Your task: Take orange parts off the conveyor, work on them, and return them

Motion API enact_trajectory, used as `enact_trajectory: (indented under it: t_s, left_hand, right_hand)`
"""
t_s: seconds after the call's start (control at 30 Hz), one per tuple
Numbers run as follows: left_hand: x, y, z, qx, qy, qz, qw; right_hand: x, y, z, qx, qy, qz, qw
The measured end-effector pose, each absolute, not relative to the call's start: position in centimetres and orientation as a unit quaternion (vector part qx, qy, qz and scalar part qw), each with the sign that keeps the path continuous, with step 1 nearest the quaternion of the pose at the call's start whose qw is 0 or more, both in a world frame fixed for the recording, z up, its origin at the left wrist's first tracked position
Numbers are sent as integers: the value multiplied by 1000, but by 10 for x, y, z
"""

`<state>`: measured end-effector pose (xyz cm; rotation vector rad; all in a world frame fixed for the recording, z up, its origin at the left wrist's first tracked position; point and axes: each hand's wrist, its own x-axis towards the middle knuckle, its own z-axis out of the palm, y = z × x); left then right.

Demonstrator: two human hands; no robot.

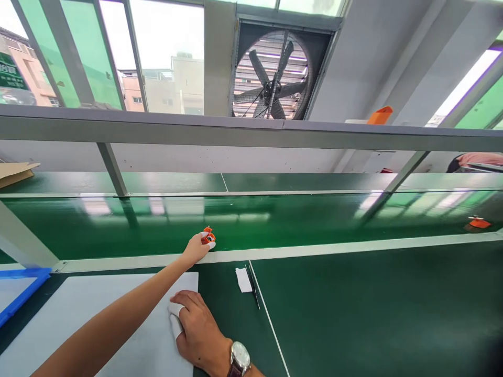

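Note:
My left hand point(197, 248) reaches forward over the white rail to the green conveyor belt point(275, 222). Its fingertips, in white finger cots, pinch a small orange part point(208, 235) that sits at the belt's near edge. My right hand point(196, 327), with a wristwatch and white finger cots, rests palm down on the pale grey mat point(90, 314) close to me and holds nothing.
A white paper slip point(243, 279) and a thin black tool point(253, 288) lie beside the mat. Another orange part point(479, 222) rides the belt far right. A blue frame point(23, 290) lies at left. A metal beam point(251, 133) crosses overhead. Another person point(475, 159) is at far right.

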<state>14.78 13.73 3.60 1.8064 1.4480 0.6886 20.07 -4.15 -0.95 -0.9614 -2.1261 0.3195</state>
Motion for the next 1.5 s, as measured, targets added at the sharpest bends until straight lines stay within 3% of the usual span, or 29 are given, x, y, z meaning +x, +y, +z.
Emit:
enact_trajectory:
  t_s: [0.37,0.5,0.73,1.2,1.5]
  left_hand:
    - [13,-2,104,555,354,295,693]
    - [-9,-29,91,564,382,308,664]
    - [-15,-46,56,546,400,373,635]
    - [-16,-49,40,507,411,416,633]
    - [-17,-49,45,503,384,422,649]
  right_hand:
    - [200,-37,-4,-366,-818,159,414]
    - [203,-36,8,-357,-774,222,474]
    - [195,-44,24,-369,-710,343,492]
    - [188,-48,25,-304,-835,104,447]
    - [190,-47,22,-319,-837,84,436]
